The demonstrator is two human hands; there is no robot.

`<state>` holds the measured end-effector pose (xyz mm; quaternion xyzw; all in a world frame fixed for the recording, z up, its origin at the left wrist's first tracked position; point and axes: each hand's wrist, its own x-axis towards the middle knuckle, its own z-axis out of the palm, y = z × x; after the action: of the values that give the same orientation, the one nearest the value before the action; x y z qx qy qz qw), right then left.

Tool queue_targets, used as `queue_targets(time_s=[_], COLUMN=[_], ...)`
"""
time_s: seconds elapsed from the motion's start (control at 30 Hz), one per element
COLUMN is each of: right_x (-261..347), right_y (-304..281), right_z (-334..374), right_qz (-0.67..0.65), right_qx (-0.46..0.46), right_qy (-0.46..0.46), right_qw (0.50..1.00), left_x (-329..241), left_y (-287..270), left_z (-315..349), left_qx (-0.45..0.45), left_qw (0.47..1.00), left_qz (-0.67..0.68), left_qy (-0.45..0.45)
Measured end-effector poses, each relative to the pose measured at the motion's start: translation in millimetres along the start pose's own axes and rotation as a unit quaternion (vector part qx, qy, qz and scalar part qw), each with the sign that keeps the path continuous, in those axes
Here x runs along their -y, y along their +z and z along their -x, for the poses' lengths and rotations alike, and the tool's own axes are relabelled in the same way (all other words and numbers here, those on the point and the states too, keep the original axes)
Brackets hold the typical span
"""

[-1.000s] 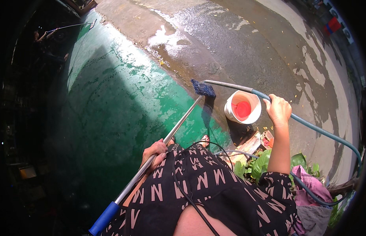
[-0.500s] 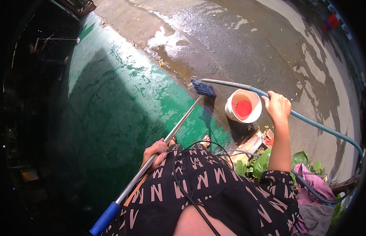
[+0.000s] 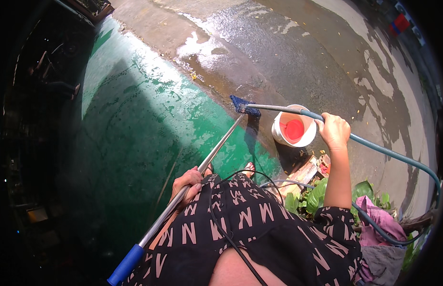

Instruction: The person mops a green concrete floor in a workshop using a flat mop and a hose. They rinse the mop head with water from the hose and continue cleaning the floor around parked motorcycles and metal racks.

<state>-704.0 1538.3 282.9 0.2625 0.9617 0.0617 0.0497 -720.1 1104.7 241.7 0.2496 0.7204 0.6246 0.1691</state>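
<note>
My left hand [image 3: 187,185] is closed around the metal pole [image 3: 216,148] of a mop, whose blue grip [image 3: 126,265] slants down at the lower left. At the pole's far end the shaggy blue mop head [image 3: 246,106] is held up off the ground. My right hand [image 3: 335,131] is wrapped round a blue-green hose [image 3: 388,151] and points it left. From the hose a pale grey length [image 3: 274,108] reaches the mop head; whether it is water or pipe I cannot tell. Beneath it stands a white bucket [image 3: 277,131] with a red thing [image 3: 294,129] inside.
Wet green floor [image 3: 135,128] borders wet grey concrete [image 3: 297,57]. Near my right are broken bricks [image 3: 305,174], leafy plants [image 3: 317,196] and a pink cloth [image 3: 381,219]. A black cable [image 3: 221,224] hangs down my front. In the dark left, another person's leg [image 3: 64,87] shows.
My right hand has shifted slightly left and down with the hose. The grey length now meets the mop head lower, and the mop head has turned a little. My left hand stays put.
</note>
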Motion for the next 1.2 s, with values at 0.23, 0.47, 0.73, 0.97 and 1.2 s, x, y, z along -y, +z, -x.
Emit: queue_targets(time_s=[0.23, 0.47, 0.73, 0.97, 1.2], right_x=[3, 1, -2, -2, -7], right_y=[5, 6, 6, 19, 28], right_z=[0, 0, 2, -5, -6], right_qz=[-0.005, -0.013, -0.007, 0.006, 0.021], right_qx=[-0.018, -0.020, -0.010, 0.008, 0.003], right_qy=[-0.006, -0.010, -0.006, 0.018, 0.018], right_qw=[1.000, 1.000, 1.000, 1.000, 1.000], left_x=[5, 0, 3, 8, 5], left_y=[-6, -4, 0, -6, -4], left_z=[0, -2, -1, -3, -4], left_qx=[0.005, 0.002, -0.007, -0.003, -0.003], left_qw=[1.000, 1.000, 1.000, 1.000, 1.000], left_qz=[-0.003, -0.001, -0.001, 0.005, 0.006], left_qy=[-0.004, -0.011, -0.007, 0.001, -0.002])
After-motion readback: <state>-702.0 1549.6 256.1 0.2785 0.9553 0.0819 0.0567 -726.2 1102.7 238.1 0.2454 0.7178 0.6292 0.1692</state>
